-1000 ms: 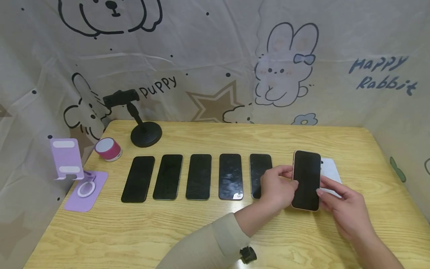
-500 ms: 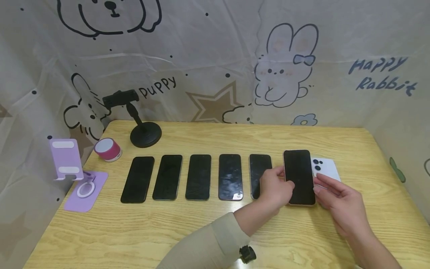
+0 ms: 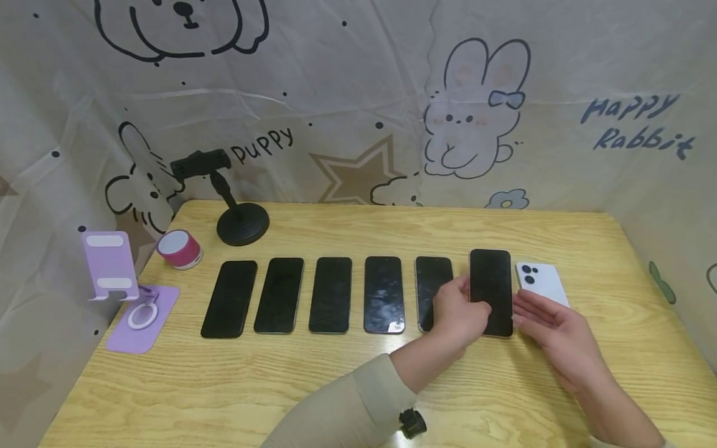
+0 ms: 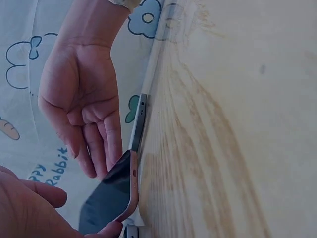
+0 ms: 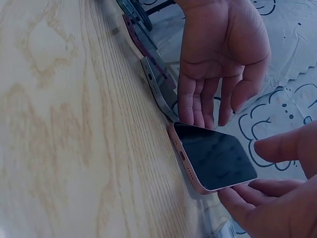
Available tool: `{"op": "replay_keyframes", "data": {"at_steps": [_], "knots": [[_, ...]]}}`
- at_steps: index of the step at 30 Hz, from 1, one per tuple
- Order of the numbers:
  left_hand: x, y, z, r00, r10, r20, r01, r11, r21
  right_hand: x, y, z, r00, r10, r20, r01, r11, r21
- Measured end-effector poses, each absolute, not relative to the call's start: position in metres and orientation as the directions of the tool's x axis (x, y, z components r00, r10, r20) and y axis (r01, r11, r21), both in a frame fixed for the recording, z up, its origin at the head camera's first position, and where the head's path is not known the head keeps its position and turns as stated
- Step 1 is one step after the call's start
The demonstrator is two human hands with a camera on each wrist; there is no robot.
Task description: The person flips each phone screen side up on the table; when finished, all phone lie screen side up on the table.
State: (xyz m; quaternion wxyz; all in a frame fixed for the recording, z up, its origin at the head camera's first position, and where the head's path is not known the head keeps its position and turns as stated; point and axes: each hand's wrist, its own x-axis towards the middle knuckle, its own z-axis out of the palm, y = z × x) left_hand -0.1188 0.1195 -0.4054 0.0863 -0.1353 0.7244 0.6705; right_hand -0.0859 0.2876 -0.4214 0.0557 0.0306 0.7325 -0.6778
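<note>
A dark-screened phone (image 3: 490, 286) with a pink frame lies face up between both hands, at or very near the tabletop. My left hand (image 3: 462, 314) touches its left edge with nearly straight fingers. The left thumb stands off the screen, as the left hand (image 5: 223, 54) shows in the right wrist view. Along the right edge is my right hand (image 3: 571, 342), fingers extended and thumb lifted apart. Under the left hand, a neighbouring phone (image 3: 431, 280) is partly covered. A white phone (image 3: 546, 283) lies camera side up behind the right fingers.
Several dark phones, including a smudged one (image 3: 384, 292), make a row to the left. A black stand (image 3: 243, 224), a pink round speaker-like object (image 3: 180, 249) and a lilac phone stand (image 3: 114, 264) occupy the left side. Printed cloth (image 3: 347, 93) hangs behind the table (image 3: 280, 398).
The pink-framed phone has moved left and down to the row, uncovering the white phone's cameras. My right hand has followed leftward, and its grip has loosened.
</note>
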Motion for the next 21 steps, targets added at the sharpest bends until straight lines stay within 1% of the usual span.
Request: {"op": "replay_keyframes", "data": {"at_steps": [4,9,14,21], "knots": [[-0.1181,0.1190,-0.4062,-0.946,-0.052,-0.320,-0.324,0.081,0.943,-0.0877,0.2861,-0.4204,-0.986,-0.057,-0.156,0.143,0.190,-0.971],[-0.1177,0.1197,-0.4051,-0.946,-0.013,-0.324,-0.321,0.183,0.929,-0.0905,0.2870,-0.4199,-0.977,-0.106,-0.185,0.146,0.302,-0.942],[-0.1184,0.1228,-0.4041,-0.942,0.017,-0.336,-0.321,0.253,0.912,-0.0924,0.2898,-0.4204,-0.971,-0.139,-0.192,0.137,0.330,-0.934],[-0.1186,0.1269,-0.4037,-0.933,0.054,-0.355,-0.327,0.282,0.902,-0.0944,0.2900,-0.4192,-0.964,-0.160,-0.213,0.147,0.346,-0.927]]}}
